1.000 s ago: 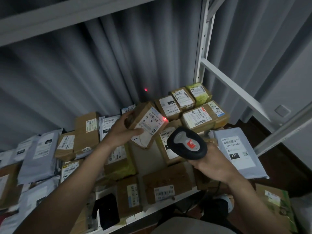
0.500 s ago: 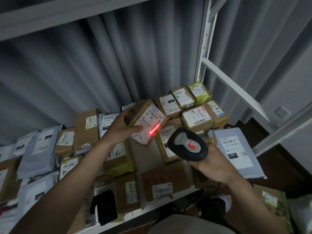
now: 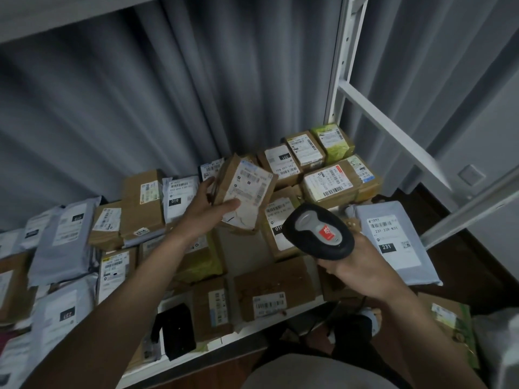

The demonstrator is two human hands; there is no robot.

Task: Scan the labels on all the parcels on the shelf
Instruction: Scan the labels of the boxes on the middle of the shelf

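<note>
The left hand [image 3: 206, 213] held a brown box [image 3: 245, 196] lifted above the shelf [image 3: 250, 329], thumb across its white label [image 3: 247, 189] and fingers behind it. The right hand [image 3: 362, 272] was closed around the handle of a black scanner [image 3: 318, 233], just right of the box. Many parcels lay on the shelf around them, among them a grey bag [image 3: 393, 240] at the right edge, in front of a grey curtain [image 3: 174, 96].

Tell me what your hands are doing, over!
Left hand holds brown box up, label facing scanner. Right hand grips scanner, no red beam showing. Nothing in the way.
</note>
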